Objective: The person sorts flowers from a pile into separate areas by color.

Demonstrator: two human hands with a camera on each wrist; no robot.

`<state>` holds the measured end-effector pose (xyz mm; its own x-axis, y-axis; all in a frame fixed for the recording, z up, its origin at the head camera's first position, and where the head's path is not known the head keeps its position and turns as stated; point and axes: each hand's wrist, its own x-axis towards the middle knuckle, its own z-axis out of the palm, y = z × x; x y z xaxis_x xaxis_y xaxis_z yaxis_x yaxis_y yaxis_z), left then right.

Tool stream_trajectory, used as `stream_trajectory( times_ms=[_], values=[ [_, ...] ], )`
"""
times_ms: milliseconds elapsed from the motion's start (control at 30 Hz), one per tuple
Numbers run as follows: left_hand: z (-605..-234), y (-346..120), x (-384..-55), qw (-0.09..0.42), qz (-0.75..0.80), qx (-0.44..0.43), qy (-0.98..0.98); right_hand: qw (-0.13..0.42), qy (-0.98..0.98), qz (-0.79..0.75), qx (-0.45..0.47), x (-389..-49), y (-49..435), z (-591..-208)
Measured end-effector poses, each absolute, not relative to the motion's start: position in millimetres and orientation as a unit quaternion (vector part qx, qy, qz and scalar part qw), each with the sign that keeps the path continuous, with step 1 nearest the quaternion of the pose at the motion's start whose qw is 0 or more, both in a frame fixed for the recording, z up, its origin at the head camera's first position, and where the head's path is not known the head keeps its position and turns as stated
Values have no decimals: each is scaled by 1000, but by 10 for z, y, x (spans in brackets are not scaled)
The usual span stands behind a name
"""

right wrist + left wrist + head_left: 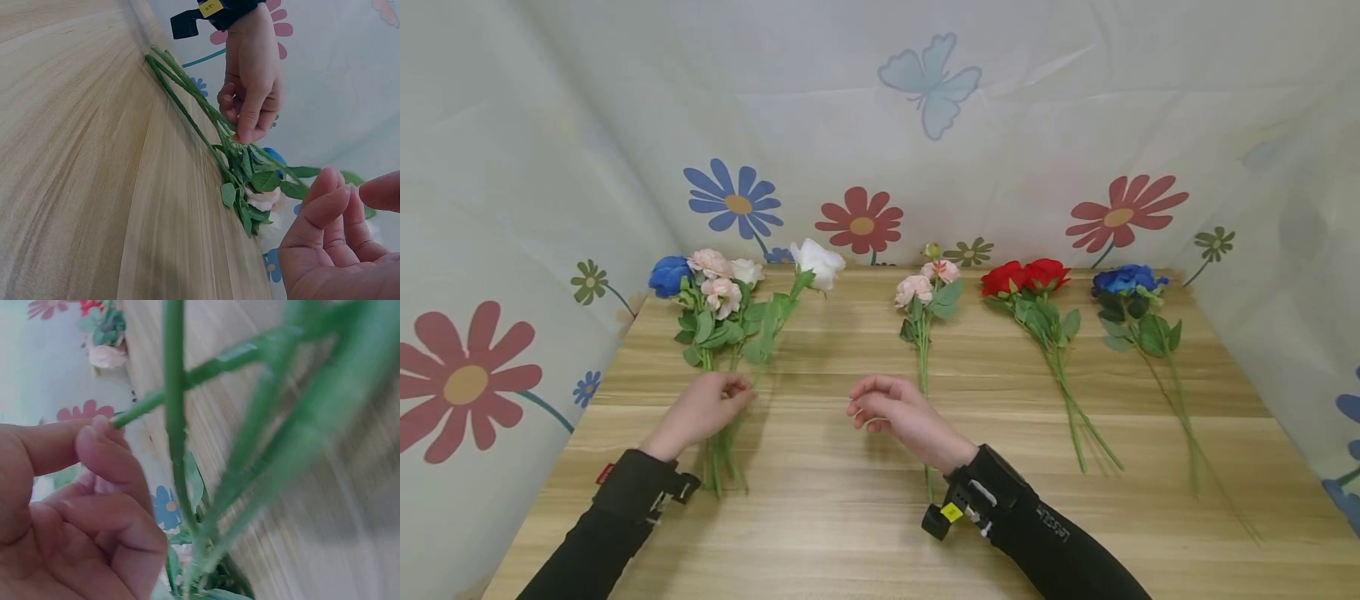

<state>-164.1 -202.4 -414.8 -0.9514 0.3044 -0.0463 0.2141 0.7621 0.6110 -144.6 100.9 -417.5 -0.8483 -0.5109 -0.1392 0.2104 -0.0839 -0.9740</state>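
In the head view my left hand [703,408] is over the stems at the left, pinching the stem of a white rose [818,265] between thumb and fingertips. That rose leans up to the right, its bloom clear of the others. Under the hand lies a cluster with a blue flower [668,276], pale pink flowers [721,297] and a smaller white bloom [747,271]. The left wrist view shows the pinched green stem [231,357] close up. My right hand [910,417], fingers loosely curled and holding nothing, hovers over the table near the pale pink stems.
Pale pink flowers [914,290] lie mid-table on the wooden table [820,533]. Red roses [1026,276] and blue flowers [1127,280] lie farther right, stems toward the front. A white cloth [820,100] with printed flowers and a butterfly hangs behind and at the sides.
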Motion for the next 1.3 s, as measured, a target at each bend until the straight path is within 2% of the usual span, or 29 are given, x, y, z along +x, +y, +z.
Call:
stream_trajectory(
  times_ms=[400, 833, 967, 1300],
  values=[
    [-4091, -2022, -1672, 84, 465, 90, 877, 248, 634, -723, -117, -1448, 1018, -4188],
    [-4036, -1859, -1723, 93, 472, 94, 872, 220, 653, -718, -95, -1509, 1214, -4181],
    [-4035, -1737, -1769, 102, 480, 106, 865, 188, 686, -697, -91, -1557, 1295, -4191],
    [-4099, -1366, -1927, 127, 507, 117, 844, 58, 804, -575, -141, -1706, 1391, -4299]
  ],
)
